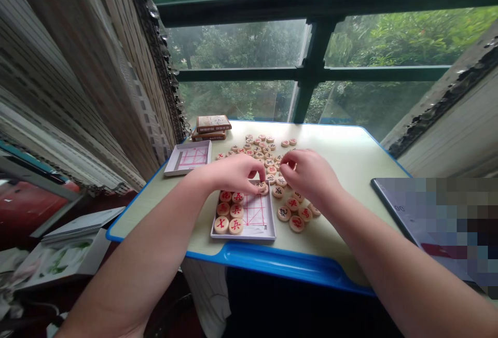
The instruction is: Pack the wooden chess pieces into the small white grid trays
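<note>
My left hand (pixel 243 173) pinches a Chinese chess piece (pixel 261 187) with a dark character between thumb and fingers, over the right rim of a shallow white box (pixel 243 236). Inside this box, red-marked pieces (pixel 236 210) stand in two columns on the left, beside a printed red grid (pixel 255 209). My right hand (pixel 309 172) is closed, its fingers curled above the loose pieces to the right of the box; what they hold, if anything, is hidden. Loose pieces with red or black characters (pixel 292 203) lie scattered under and around both hands.
A second shallow box part (pixel 168 169) with a red grid sits at the table's left edge. Behind it are two stacked brown boxes (pixel 212 124). A tablet-like device (pixel 397 213) is at the right edge. The blue-rimmed table (pixel 350 146) stands against a window.
</note>
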Motion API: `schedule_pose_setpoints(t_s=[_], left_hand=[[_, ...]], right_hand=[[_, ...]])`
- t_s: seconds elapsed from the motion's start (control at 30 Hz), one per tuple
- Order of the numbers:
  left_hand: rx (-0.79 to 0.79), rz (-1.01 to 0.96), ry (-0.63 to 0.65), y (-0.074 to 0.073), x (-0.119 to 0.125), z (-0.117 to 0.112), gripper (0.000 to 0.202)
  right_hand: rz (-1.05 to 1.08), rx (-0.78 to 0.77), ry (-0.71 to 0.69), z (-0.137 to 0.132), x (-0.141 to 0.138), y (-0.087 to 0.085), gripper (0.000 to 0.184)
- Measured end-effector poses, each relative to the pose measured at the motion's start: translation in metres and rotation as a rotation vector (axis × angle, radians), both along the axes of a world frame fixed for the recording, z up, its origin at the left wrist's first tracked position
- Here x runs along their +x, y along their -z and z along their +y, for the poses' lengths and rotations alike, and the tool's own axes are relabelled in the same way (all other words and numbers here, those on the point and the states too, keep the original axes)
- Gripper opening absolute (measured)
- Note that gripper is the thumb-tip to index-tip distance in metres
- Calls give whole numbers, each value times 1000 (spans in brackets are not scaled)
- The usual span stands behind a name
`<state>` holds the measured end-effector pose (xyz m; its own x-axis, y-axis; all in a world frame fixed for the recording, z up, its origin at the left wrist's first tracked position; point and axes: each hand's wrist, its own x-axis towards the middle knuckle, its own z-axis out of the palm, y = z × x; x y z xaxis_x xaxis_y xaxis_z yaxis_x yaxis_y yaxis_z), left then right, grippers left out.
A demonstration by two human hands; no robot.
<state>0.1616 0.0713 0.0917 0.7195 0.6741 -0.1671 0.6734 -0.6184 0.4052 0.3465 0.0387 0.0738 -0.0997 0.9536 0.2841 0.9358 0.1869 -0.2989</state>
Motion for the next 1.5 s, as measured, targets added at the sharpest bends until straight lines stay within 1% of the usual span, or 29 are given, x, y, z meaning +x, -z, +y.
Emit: schedule_pose_setpoints(t_s=[0.13,0.33,0.5,0.67,0.77,0.87,0.97,1.03,1.13,1.23,1.37,1.5], left_hand=[[1,-14,20,3,1,1,29],[20,-29,45,3,2,0,28],[47,-12,50,5,3,0,29],[46,-25,69,7,3,1,29],[55,-26,49,6,3,0,28],[59,-17,39,6,4,-1,28],[57,-9,37,5,4,-2,27],[48,-8,35,4,4,-2,27],[37,-16,28,3,4,-2,28],[33,-25,25,3,3,-2,29],[28,-23,26,5,3,-1,29],[26,-28,27,5,3,0,28]], right_hand=[[18,-9,33,6,6,3,22],[-3,-21,47,8,9,4,24],[3,-150,124,7,15,-7,24],[48,-150,181,6,21,-20,25],[57,-174,214,8,27,-22,25],[20,-239,235,15,33,-17,26],[-38,-324,233,23,40,-7,27],[-76,-343,217,28,42,-1,28],[-140,-293,181,31,44,7,32],[-195,-232,126,31,45,11,36],[-212,-223,54,29,45,13,36],[-224,-222,56,29,44,14,37]])
